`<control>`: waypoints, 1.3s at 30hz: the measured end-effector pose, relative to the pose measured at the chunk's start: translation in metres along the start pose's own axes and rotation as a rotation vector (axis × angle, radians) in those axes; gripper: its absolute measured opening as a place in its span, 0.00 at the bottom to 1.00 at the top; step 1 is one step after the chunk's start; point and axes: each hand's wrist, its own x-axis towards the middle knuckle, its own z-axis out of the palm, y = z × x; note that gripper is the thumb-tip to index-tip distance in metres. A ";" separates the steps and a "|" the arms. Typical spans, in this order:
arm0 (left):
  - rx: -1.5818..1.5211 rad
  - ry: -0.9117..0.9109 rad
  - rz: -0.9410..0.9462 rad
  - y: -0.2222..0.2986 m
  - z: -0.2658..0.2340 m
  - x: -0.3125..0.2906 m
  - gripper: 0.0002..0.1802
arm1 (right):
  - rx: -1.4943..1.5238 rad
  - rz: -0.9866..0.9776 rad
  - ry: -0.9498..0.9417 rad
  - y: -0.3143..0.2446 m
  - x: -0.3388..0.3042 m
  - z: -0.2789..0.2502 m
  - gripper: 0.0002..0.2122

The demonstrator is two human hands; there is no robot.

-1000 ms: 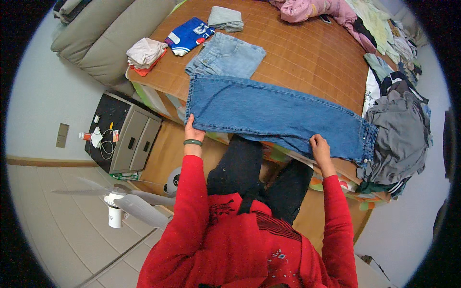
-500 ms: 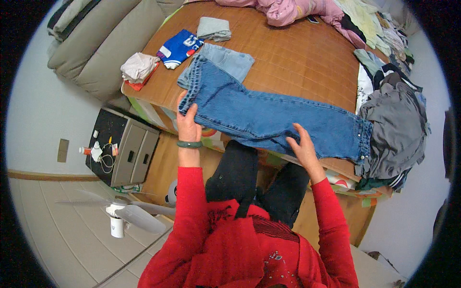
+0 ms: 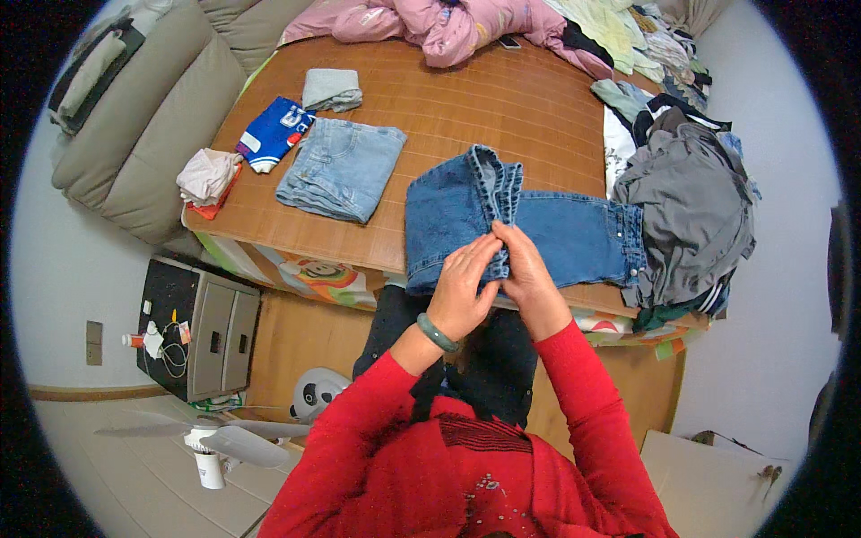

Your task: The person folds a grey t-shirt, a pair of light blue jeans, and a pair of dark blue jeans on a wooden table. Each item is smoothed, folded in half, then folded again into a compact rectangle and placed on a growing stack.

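A pair of dark blue jeans (image 3: 574, 235) lies near the front edge of a wooden surface (image 3: 466, 108), its leg half folded back over the rest toward the right. Both my hands meet at the folded leg ends. My left hand (image 3: 466, 282), with a green bangle on the wrist, grips the cuff from the left. My right hand (image 3: 527, 273) holds the same cuff from the right. A folded pair of light blue jeans (image 3: 339, 169) rests to the left.
Folded small items lie at the left: a blue and white garment (image 3: 273, 134), a grey piece (image 3: 330, 88), a pale bundle (image 3: 208, 177). A grey clothes heap (image 3: 691, 206) is at the right, pink bedding (image 3: 430, 22) at the back. A beige sofa (image 3: 143, 134), black cabinet (image 3: 193, 327) and fan (image 3: 220, 444) stand left.
The jeans lay stretched out flat with my hands wide apart on the near edge. My left hand carried the leg end over to the right, and both hands now meet at the fold.
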 end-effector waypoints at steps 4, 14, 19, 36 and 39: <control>0.142 0.078 -0.023 -0.008 0.008 -0.020 0.29 | 0.013 -0.030 -0.048 -0.004 0.006 -0.025 0.09; 0.139 0.095 -0.225 -0.047 -0.003 -0.030 0.35 | 0.001 -0.038 -0.094 -0.028 0.011 -0.028 0.10; -0.407 0.112 -0.211 -0.037 -0.026 -0.002 0.33 | -0.101 -0.064 -0.153 -0.007 0.006 0.005 0.12; 0.404 0.196 -0.316 -0.083 -0.124 0.080 0.09 | -0.702 -0.210 -0.492 0.067 0.014 0.072 0.16; 0.549 0.283 -0.393 -0.092 -0.129 0.088 0.11 | -0.717 -0.245 -0.459 0.073 0.014 0.076 0.17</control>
